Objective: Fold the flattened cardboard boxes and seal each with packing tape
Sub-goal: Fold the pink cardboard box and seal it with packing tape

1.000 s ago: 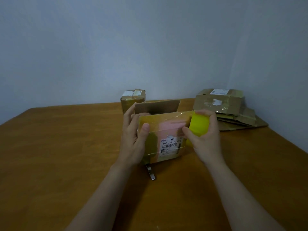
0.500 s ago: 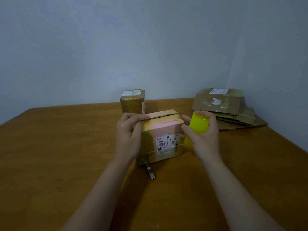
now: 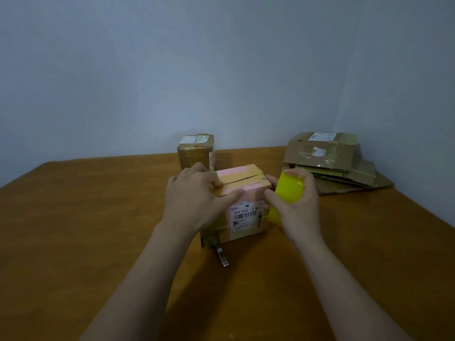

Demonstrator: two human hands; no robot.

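On the wooden surface (image 3: 86,217) our left hand (image 3: 194,200) grips the left end of the box (image 3: 248,193) we are closing, fingers curled over its top flaps (image 3: 236,174) and thumb pressed along the front upper edge. Behind that hand stands a smaller taped box (image 3: 195,153). The box in hand sits mid-surface, label (image 3: 246,214) towards us, flaps folded down with a dark seam (image 3: 243,179) showing between them. A small metal tool (image 3: 222,257) lies by its near corner. Our right hand (image 3: 299,207) wraps the yellow tape roll (image 3: 289,190) just beside the box's right edge; we cannot tell if the tape end is stuck down. Far right lies the stack of flattened cardboard (image 3: 327,158). We judge the sealing step is starting: next we must anchor the tape and draw it along the seam while the flaps are held level
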